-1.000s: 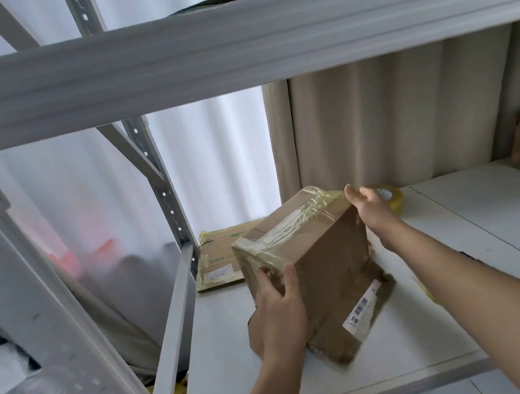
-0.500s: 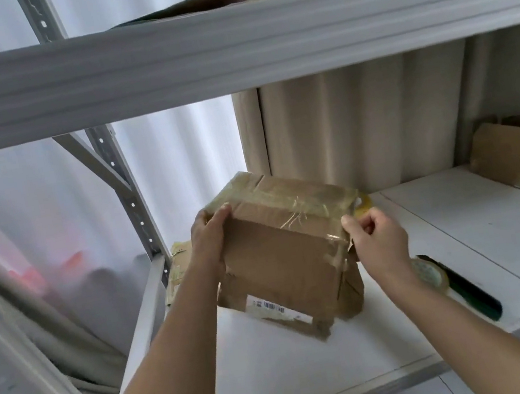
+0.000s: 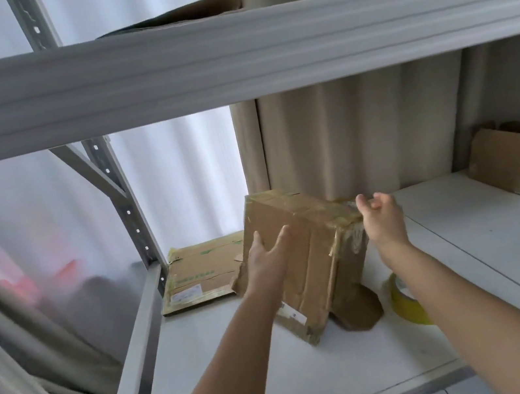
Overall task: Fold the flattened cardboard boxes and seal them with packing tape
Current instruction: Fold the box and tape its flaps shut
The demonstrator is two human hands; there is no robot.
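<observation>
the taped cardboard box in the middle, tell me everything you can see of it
The cardboard box is brown, creased and worn, with shiny clear tape along its upper edges and right corner. It stands tilted on the white shelf, a loose flap splayed at its lower right. A white label sits near its bottom edge. The left hand rests flat on its front face; the right hand is at its upper right corner.

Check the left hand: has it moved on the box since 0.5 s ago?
Yes. The left hand left the box's top left corner and now lies flat lower on its near face, nearer the shelf. The camera moved too.
</observation>
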